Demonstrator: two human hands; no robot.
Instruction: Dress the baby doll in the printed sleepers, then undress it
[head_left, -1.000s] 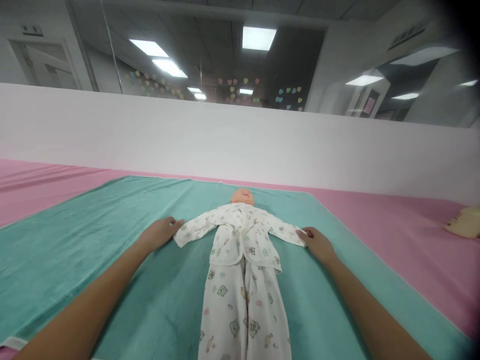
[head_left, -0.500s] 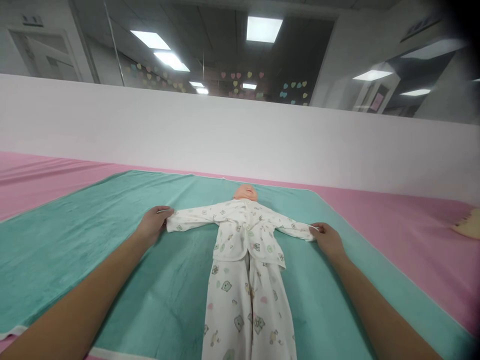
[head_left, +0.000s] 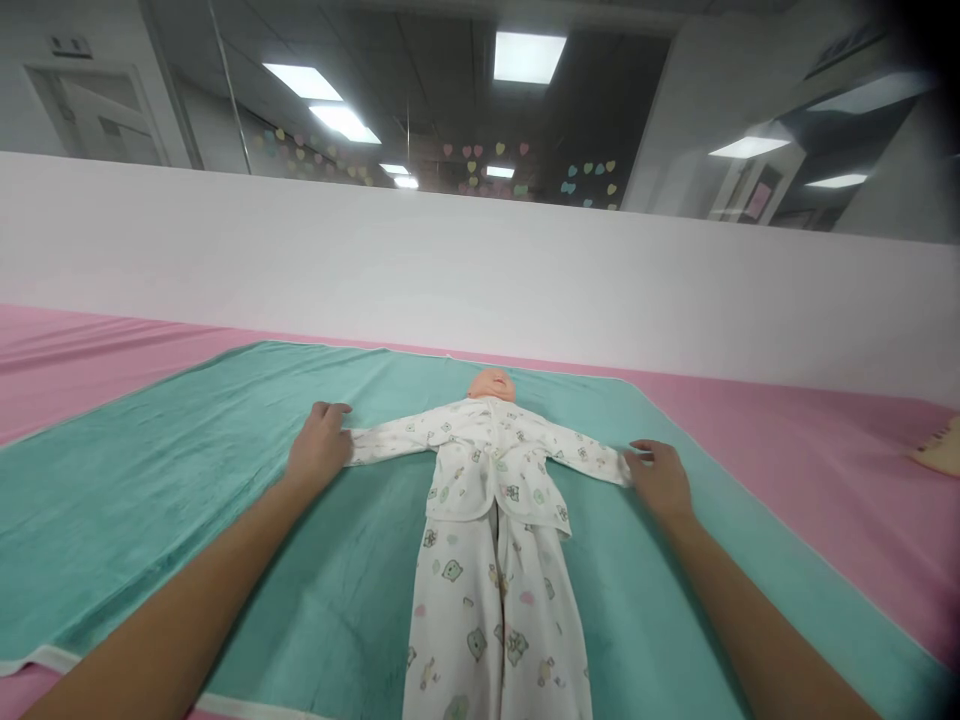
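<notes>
A baby doll (head_left: pixel 491 384) lies face up with both arms spread. It wears a white jacket (head_left: pixel 491 450) with small animal prints and matching trousers (head_left: pixel 495 620). My left hand (head_left: pixel 321 445) is at the cuff of the sleeve on the left, its fingers loosened and apart, the cuff's end partly hidden behind it. At the other cuff, my right hand (head_left: pixel 661 478) has its fingers stretched out and apart, close against the sleeve's end. Whether the fingertips still touch the fabric is hard to tell.
Under the doll is a teal blanket (head_left: pixel 247 560) with pale edging, spread over a pink cover (head_left: pixel 810 470). A white low wall (head_left: pixel 450 270) with glass above runs behind. A yellowish object (head_left: pixel 937 450) shows at the right edge.
Both hands have loosened from the cuffs they were pinching. My left hand has moved slightly inward, toward the doll; the sleeve on the left looks a little shorter past its fingers.
</notes>
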